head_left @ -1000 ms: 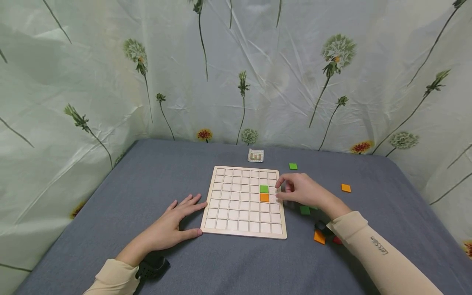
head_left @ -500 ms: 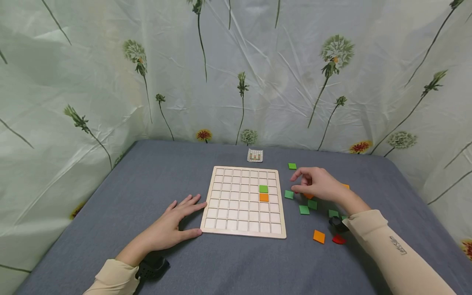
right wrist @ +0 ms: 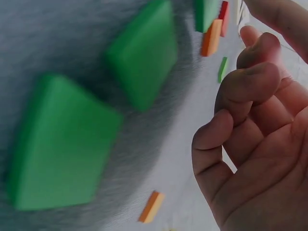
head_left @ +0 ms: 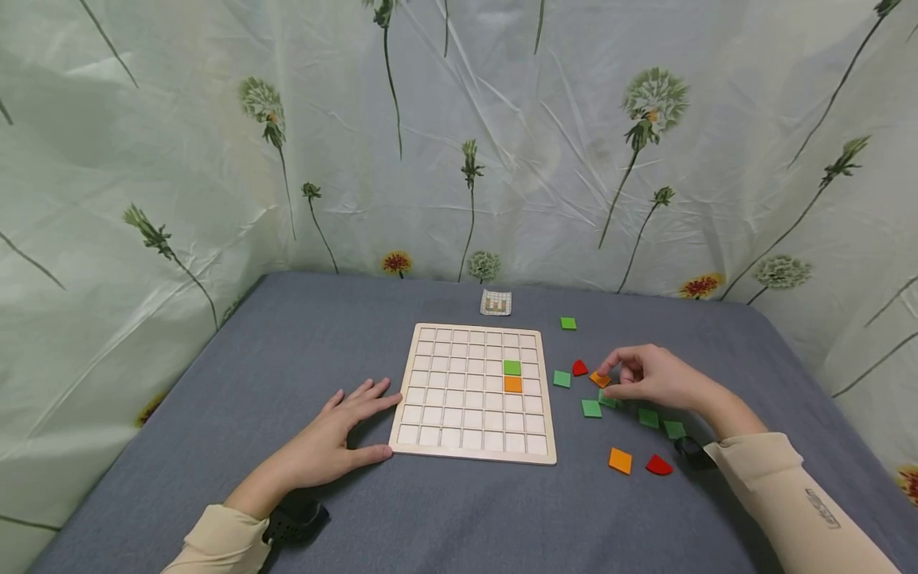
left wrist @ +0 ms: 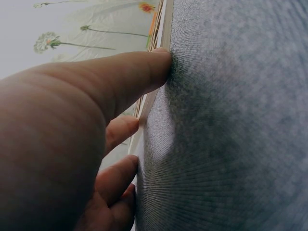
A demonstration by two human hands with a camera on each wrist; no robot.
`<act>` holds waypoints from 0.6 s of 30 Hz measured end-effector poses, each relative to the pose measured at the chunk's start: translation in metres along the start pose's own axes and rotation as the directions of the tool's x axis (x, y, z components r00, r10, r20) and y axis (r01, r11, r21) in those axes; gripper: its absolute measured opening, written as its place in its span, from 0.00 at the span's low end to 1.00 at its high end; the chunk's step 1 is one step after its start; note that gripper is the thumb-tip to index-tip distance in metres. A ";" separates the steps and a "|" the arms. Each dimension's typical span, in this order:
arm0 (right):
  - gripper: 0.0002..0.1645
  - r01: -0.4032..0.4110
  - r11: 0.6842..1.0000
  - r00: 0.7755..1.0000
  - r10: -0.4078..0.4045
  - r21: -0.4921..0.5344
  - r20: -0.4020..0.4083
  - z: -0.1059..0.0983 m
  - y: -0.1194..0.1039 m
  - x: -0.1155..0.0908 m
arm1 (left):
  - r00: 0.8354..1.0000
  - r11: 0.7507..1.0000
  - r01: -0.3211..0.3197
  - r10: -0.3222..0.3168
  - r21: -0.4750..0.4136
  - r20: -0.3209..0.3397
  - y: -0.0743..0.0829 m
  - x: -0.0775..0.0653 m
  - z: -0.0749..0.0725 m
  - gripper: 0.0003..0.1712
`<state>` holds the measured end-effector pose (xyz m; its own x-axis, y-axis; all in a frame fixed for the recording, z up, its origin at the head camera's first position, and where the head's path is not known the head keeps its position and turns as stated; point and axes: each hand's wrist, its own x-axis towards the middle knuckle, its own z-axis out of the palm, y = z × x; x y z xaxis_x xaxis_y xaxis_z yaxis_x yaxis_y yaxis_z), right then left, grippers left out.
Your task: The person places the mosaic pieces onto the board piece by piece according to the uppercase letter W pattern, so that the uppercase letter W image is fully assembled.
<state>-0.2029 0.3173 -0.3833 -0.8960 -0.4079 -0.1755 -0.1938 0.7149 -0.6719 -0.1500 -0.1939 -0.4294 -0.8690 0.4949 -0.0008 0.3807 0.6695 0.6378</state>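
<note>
Fingers [head_left: 376, 405] of the left hand [head_left: 330, 442] lie spread against the left edge of the grid board [head_left: 453, 396], just below the frame's centre. Nearly square, the board points its far edge toward the top of the frame. At centre right, the right hand [head_left: 656, 379] has thumb and index finger parted, the others curled, over an orange tile [head_left: 598, 381] lying askew to the board; whether they touch it, I cannot tell. Half a second ago this hand was further up and left, partly covering the small red piece [head_left: 579, 368], which now shows whole. The left hand has stayed put.
</note>
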 end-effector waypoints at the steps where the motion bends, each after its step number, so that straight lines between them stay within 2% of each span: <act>1: 0.18 0.001 1.000 1.000 -0.001 -0.004 -0.005 0.001 0.002 -0.001 | 1.000 1.000 0.001 -0.001 0.000 0.000 0.000 0.000 0.000 0.43; 9: 0.22 -0.027 1.000 0.999 0.027 0.000 -0.031 0.007 0.013 -0.012 | 1.000 1.000 0.007 -0.007 -0.008 0.002 0.001 0.000 0.000 0.43; 18: 0.21 0.002 1.000 0.998 -0.001 0.017 -0.064 0.011 0.018 -0.018 | 1.000 1.000 0.002 -0.002 0.000 0.001 0.000 0.000 0.000 0.43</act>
<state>-0.1858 0.3315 -0.4005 -0.9197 -0.3711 -0.1283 -0.1886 0.7040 -0.6847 -0.1504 -0.1937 -0.4300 -0.8694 0.4942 -0.0022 0.3795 0.6704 0.6376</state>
